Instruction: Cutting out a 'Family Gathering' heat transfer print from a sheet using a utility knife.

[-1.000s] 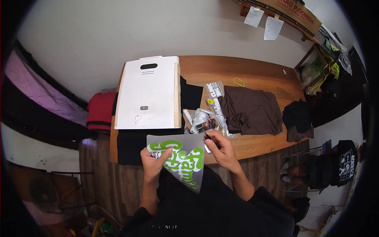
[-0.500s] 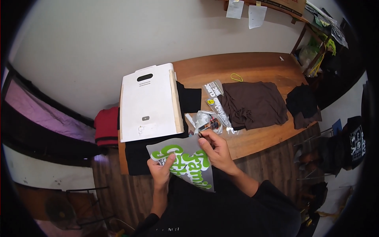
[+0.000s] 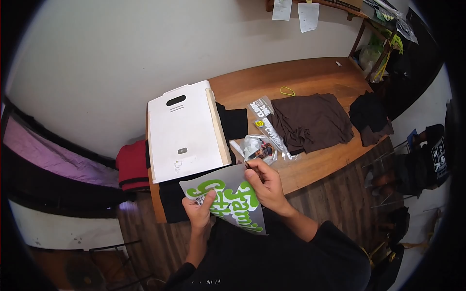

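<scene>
Drawn nearer together since earlier: left hand point(image 3: 198, 212), grip clasping green-lettered sheet point(image 3: 230, 200); right hand point(image 3: 267, 187) at sheet's upper corner, grip's hold impossible to tell.

The person wears a black shirt point(image 3: 286, 259), plain over most of the part in view, with a short row of small white print point(image 3: 208, 281) near the lower edge, partly too faint to make out. The cloth looks matte and soft. Left sleeve point(image 3: 181, 275) and right sleeve point(image 3: 336, 248) are the same black, loose, and end around the elbow. Left hand point(image 3: 198, 212), right hand point(image 3: 265, 186) and forearms point(image 3: 301, 224) are bare.
</scene>
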Available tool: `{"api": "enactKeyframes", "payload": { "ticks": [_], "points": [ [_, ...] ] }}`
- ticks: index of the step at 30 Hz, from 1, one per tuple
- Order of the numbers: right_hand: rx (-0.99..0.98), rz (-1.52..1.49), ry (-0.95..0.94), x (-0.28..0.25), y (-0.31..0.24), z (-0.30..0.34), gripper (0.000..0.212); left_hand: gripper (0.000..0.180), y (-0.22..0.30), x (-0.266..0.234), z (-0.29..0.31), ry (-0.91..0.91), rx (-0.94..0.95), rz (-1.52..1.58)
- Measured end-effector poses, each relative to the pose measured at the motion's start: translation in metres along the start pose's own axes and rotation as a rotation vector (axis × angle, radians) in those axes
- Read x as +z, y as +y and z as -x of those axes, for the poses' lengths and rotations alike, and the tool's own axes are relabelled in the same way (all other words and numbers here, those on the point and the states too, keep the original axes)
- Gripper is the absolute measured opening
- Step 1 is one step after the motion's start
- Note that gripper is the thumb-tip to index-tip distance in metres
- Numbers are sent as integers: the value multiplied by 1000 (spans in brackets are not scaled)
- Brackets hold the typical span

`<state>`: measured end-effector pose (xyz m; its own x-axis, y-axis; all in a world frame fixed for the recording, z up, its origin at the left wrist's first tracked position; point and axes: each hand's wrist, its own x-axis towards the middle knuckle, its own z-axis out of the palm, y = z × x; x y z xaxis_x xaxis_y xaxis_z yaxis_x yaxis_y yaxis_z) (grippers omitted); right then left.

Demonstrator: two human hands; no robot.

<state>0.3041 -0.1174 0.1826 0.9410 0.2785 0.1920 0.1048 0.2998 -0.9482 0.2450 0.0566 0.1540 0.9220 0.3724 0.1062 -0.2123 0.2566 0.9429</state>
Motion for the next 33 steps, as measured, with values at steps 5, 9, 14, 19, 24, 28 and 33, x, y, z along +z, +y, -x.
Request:
{"api": "enactKeyframes", "payload": {
  "ticks": [5,9,14,19,24,28,33],
  "points": [
    [0,27,26,3,0,1,18,18,3,-3,-3,-22,-12,-4],
    [12,54,51,2,1,2,17,18,4,-5,-7,-64,-10,-21],
    [-4,115,85,1,1,2,16,17,6,-8,-12,-93,-12,-32],
    [-13,138,90,1,-3,1,15,16,7,-7,-14,-104,-39,-7],
    [-18,168,83,-1,-2,3,15,16,7,-12,-17,-137,-26,-35],
    [5,167,72,-3,-7,4,15,16,11,-16,-22,-185,4,-105],
    [4,221,33,-9,-9,7,15,15,17,-18,-28,-221,15,-158]
  ]
}}
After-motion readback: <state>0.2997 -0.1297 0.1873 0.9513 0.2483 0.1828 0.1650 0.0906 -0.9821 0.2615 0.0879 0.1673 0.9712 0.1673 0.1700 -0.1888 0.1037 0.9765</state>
